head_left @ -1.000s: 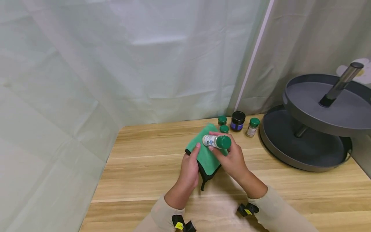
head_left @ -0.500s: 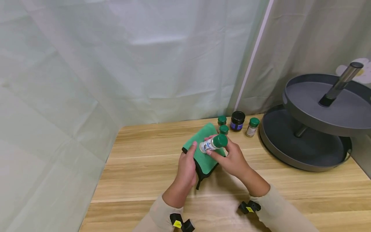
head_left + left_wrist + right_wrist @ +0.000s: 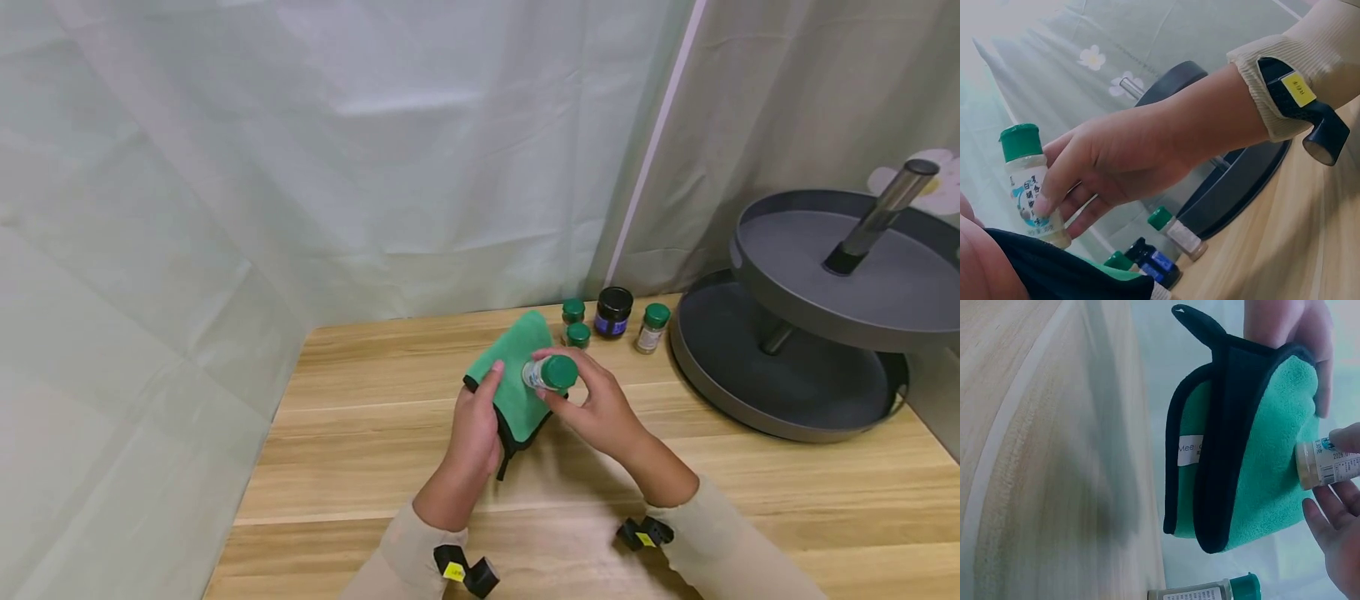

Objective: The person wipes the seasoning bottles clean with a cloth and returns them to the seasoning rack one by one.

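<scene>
My right hand [image 3: 592,408] grips a small spice bottle [image 3: 1027,194] with a green cap and a printed white label. The bottle's base meets a folded green cloth [image 3: 1272,469] edged in black, with a loop at one corner. That cloth lies over my left hand [image 3: 476,425], whose thumb pinches it from above while the other fingers are hidden beneath. Both hands are held above the wooden table. Just beyond them stand two green-capped bottles [image 3: 577,335], one behind the other.
At the back, a dark jar [image 3: 613,312] with a purple-blue label stands beside another green-capped bottle [image 3: 652,327]. A grey two-tier round rack [image 3: 787,425] occupies the right of the wooden table [image 3: 360,450]. Pale curtains [image 3: 450,167] hang behind.
Both hands have shifted slightly left with the cloth and bottle. The bottle tilted and swung a little over the cloth. The things on the table have stayed put.
</scene>
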Motion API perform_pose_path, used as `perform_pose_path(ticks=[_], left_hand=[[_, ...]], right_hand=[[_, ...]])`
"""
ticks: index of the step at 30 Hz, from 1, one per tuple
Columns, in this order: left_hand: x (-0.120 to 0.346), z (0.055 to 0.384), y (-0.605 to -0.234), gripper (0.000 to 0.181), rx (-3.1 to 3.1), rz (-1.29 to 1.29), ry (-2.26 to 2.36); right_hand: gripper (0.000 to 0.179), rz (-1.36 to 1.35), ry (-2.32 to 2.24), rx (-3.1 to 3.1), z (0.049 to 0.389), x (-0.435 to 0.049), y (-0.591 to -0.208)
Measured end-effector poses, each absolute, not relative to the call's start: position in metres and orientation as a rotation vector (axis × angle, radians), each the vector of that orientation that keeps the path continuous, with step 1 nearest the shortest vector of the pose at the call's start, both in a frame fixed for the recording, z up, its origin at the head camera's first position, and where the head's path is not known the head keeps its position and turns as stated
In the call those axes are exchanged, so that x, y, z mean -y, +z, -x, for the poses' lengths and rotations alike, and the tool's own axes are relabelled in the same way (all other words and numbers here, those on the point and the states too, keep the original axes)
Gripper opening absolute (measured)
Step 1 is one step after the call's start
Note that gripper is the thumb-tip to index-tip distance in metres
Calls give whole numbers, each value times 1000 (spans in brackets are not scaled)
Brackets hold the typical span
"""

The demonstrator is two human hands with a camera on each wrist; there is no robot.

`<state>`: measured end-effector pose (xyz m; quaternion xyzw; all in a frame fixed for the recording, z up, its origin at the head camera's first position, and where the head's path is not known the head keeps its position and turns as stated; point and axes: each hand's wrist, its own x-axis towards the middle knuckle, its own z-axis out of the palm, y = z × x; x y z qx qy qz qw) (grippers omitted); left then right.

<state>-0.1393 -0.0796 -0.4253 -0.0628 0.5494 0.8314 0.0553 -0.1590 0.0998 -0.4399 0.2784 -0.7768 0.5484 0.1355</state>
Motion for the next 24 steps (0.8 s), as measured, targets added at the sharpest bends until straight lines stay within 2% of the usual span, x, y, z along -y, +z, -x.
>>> perform_pose_path(ticks=[12,24], left_hand=[[91,146,-423,47,-1701,249,2563],[98,153,-427,44,-1616,330,2644]], right_hand=[[46,-669,1557,2261,165,-115,-431],[56,-448,1565,2230,177,-144,-430]])
